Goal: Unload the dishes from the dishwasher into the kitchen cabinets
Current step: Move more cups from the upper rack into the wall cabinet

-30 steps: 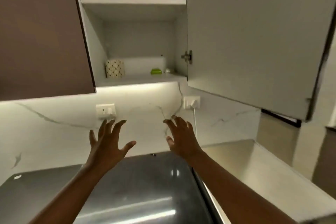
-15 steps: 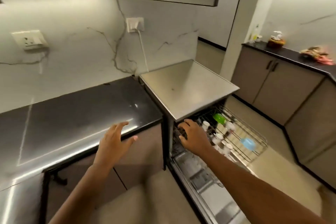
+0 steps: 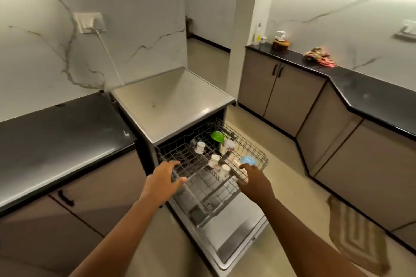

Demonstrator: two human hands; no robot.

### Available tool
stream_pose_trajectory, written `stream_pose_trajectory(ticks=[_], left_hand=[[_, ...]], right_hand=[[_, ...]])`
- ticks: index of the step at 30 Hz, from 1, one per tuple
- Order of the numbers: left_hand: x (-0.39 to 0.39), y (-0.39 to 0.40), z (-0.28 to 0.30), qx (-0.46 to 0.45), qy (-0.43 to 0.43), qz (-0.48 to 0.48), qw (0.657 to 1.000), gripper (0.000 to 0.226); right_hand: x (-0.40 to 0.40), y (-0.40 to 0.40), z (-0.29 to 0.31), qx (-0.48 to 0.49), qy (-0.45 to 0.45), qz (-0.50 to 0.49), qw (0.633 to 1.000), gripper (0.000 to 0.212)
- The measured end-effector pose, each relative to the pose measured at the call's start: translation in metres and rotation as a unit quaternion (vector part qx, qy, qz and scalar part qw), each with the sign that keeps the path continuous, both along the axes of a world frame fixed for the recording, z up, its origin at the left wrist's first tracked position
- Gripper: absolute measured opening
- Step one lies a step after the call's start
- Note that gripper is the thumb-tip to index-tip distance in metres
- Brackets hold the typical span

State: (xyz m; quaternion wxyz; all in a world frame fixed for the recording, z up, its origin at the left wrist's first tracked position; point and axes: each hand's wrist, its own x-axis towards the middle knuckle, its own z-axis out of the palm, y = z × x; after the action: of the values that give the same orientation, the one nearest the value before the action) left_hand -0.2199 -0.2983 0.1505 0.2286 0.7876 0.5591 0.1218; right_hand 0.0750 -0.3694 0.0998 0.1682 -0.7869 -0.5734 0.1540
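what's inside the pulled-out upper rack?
Upper rack holds four white patterned cups, a green bowl and a blue lid-like piece. The rack below is mostly hidden beneath it.
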Motion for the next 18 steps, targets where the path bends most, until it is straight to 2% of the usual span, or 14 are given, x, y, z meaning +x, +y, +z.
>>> stream_pose_trajectory(ticks=[4, 8, 18], left_hand=[[0.071, -0.01, -0.012, -0.034, 0.009, -0.018, 0.999, 0.064], [0.127, -0.009, -0.016, -0.02, 0.024, -0.027, 0.999, 0.061], [0.148, 0.046, -0.045, -0.06, 0.047, -0.018, 0.997, 0.061]], right_hand=[[0.066, -0.027, -0.006, -0.02, 0.014, -0.038, 0.999, 0.052], [0.114, -0.04, -0.012, -0.043, 0.014, -0.055, 0.997, 0.052], [0.138, 0.011, -0.036, -0.065, 0.05, -0.033, 0.996, 0.053]])
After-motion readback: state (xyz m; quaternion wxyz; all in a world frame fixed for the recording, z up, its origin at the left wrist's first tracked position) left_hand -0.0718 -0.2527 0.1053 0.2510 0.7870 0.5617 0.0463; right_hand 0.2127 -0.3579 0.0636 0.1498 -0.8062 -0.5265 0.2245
